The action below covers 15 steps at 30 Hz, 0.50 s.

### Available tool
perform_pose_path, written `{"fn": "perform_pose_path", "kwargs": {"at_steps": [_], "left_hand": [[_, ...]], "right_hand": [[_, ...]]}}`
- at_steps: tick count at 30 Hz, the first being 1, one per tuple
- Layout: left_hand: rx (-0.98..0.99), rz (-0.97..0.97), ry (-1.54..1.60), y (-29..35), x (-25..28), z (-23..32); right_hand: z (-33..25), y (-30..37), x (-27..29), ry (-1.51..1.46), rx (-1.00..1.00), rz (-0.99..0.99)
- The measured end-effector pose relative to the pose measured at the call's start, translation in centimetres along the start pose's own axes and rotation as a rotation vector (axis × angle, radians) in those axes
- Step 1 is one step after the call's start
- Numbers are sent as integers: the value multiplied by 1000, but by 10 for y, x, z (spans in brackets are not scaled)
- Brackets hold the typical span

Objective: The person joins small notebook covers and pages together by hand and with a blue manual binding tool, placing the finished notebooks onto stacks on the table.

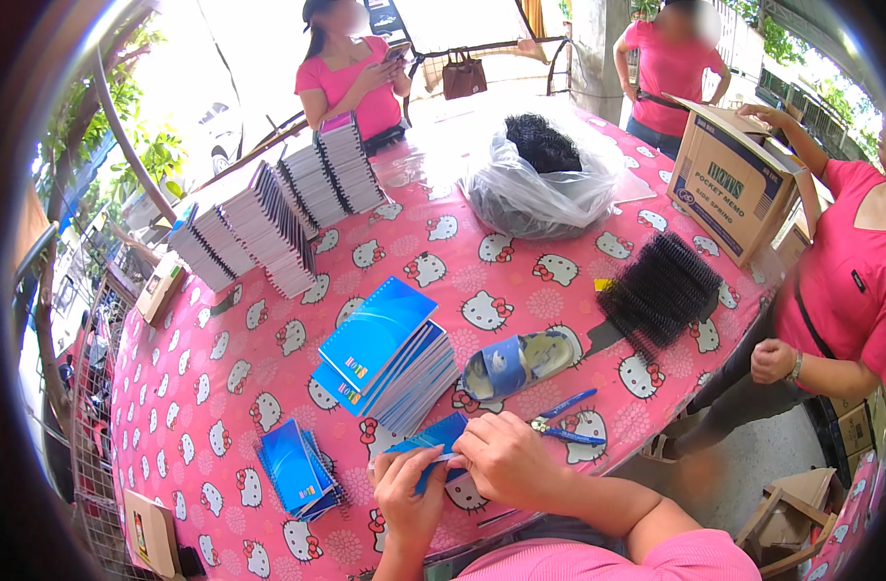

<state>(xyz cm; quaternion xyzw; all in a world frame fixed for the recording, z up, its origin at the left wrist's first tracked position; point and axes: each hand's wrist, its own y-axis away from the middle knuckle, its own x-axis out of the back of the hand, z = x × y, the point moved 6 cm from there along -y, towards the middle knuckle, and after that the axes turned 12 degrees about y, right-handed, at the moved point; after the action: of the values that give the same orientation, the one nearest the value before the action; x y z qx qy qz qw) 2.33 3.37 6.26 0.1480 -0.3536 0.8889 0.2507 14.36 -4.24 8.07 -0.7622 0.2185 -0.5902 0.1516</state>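
Note:
A small blue-covered notebook is held at the near edge of the table. My left hand is closed on its left end. My right hand pinches along its right edge; the fingertips hide what lies between them. Just beyond stands a tall stack of blue notebooks. To the left lies a smaller pile of blue notebooks, with black spiral wire along its side. Blue-handled pliers rest right of my right hand. Behind them is a blue slipper.
A heap of black spiral wires lies at right, beyond it a printed cardboard box under a co-worker's hand. A clear plastic bag holds more black coils. Tall notebook stacks stand far left. Two other people stand behind the table.

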Motion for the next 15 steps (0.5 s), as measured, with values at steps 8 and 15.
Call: {"fn": "perform_pose_path", "kwargs": {"at_steps": [8,15], "left_hand": [[-21,1,-12,-2,7,9],[-54,-31,-8,-1,-2,6]], "right_hand": [[119,1,25,169,-233,-111],[177,36,-34,257,-164,-160]]}}
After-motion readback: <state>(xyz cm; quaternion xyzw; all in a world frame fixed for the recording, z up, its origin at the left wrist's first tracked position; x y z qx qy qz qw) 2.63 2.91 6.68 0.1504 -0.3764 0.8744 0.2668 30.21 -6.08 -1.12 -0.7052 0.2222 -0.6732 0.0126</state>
